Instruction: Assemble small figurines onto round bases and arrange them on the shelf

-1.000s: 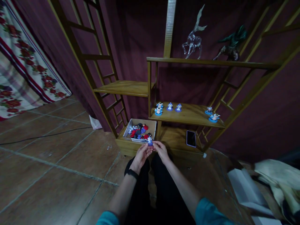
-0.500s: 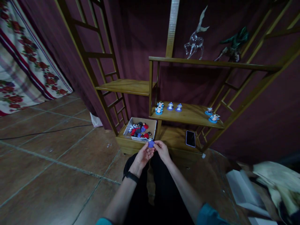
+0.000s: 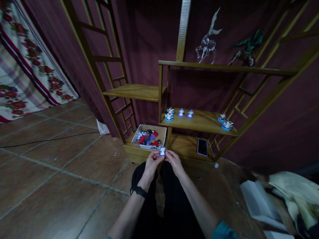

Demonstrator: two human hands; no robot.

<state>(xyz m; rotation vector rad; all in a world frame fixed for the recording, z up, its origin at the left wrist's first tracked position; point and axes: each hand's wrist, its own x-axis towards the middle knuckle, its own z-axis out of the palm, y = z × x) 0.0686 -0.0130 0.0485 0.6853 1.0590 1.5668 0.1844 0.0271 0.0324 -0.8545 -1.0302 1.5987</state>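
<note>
A small purple-and-white figurine (image 3: 162, 151) is held upright between my two hands, just in front of the lower shelf. My left hand (image 3: 153, 161) pinches it from the left, and my right hand (image 3: 173, 160) grips its right side with the fingertips. Right behind it stands a shallow cardboard box (image 3: 161, 131) with a jumble of red, purple, black and white figurines (image 3: 147, 137). On the middle shelf (image 3: 203, 120) are two similar purple figurines (image 3: 185, 113), with blue-based figurines (image 3: 169, 115) at its left end and more blue-based ones (image 3: 226, 125) at its right.
A phone (image 3: 202, 147) lies on the lower shelf, right of the box. A clear deer statuette (image 3: 207, 44) and a dark green statuette (image 3: 249, 49) stand on the top shelf. White boxes (image 3: 261, 204) and pale cloth (image 3: 295, 189) lie on the floor at right.
The figurine has been turned from showing its purple base to standing upright, its front toward me. My left hand has rolled from palm-up to a side pinch.
</note>
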